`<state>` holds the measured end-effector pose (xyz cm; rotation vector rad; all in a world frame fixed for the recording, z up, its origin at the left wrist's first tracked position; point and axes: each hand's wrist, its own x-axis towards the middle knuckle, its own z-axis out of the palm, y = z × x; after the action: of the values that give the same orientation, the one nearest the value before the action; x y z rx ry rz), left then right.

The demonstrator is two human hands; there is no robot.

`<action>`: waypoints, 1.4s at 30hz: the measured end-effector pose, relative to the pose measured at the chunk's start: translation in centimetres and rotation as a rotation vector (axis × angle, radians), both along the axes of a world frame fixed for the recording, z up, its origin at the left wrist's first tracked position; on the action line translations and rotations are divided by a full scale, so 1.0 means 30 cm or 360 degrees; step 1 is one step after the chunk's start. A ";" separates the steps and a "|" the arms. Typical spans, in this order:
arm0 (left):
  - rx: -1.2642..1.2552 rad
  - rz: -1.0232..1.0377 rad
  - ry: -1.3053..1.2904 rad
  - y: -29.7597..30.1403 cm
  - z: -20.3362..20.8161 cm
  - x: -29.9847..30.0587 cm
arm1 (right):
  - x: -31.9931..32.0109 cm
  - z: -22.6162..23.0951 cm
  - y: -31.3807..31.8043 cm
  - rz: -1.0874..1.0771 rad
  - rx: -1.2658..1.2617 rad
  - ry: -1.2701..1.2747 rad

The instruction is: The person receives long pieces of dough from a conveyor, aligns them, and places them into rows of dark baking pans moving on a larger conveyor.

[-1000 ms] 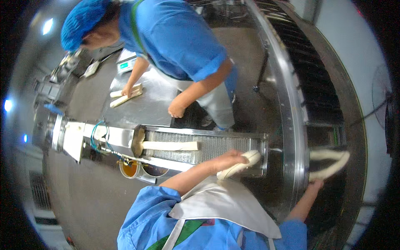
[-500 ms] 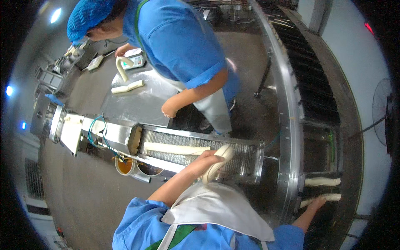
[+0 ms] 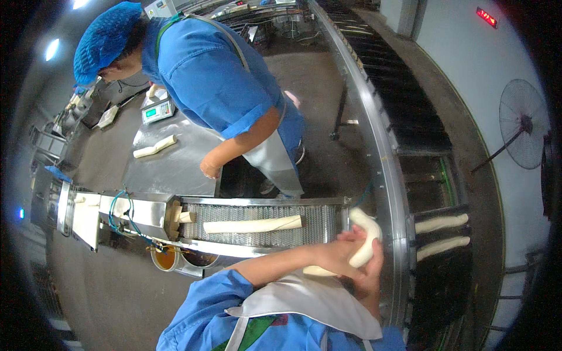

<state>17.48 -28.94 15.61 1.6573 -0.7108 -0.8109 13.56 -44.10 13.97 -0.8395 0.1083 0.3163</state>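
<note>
At four o'clock from the centre, a smooth, cream-white, bent dough strip (image 3: 370, 234) is raised between both hands. The left grip (image 3: 336, 255) is partly curled, fingers around it; the right grip (image 3: 367, 281) touches its lower side, but how far closed cannot be told. Toward seven o'clock, a straight, cream-white dough strip (image 3: 252, 224) lies on a silvery mesh conveyor (image 3: 319, 217). At ten o'clock, a white scale (image 3: 165, 110) has a green-lit display; at two o'clock, a black wall display (image 3: 487, 17) glows with red figures.
</note>
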 end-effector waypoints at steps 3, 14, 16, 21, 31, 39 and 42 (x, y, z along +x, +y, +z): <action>-0.0196 -0.0016 -0.0021 0.004 -0.079 -0.028 | 0.030 -0.070 -0.094 -0.0491 -0.0247 -0.0136; 0.1517 0.0831 -0.0874 0.489 -0.595 -0.114 | 0.250 -0.180 -0.989 -0.1516 -0.0239 0.0119; 0.1584 0.0966 -0.0904 0.565 -0.608 -0.176 | 0.274 -0.367 -1.015 -0.1485 -0.0343 0.0285; 0.1576 0.1224 -0.0933 0.551 -0.629 -0.183 | 0.348 -0.712 -1.050 -0.1339 -0.0669 0.0732; 0.1154 0.0830 0.0011 0.437 -0.545 -0.084 | 0.578 -0.698 -0.861 -0.1259 -0.0515 0.0692; 0.0344 0.0780 0.0899 0.136 -0.239 0.095 | 0.535 -0.501 -0.655 -0.1341 -0.1315 0.0826; 0.0123 0.0389 0.0616 -0.124 0.000 0.222 | 0.488 -0.531 -0.680 -0.1582 -0.1608 0.0814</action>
<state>24.14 -32.66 15.60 1.5559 -0.2053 -0.9534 28.20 -64.49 -1.97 -1.5525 1.1962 -0.5365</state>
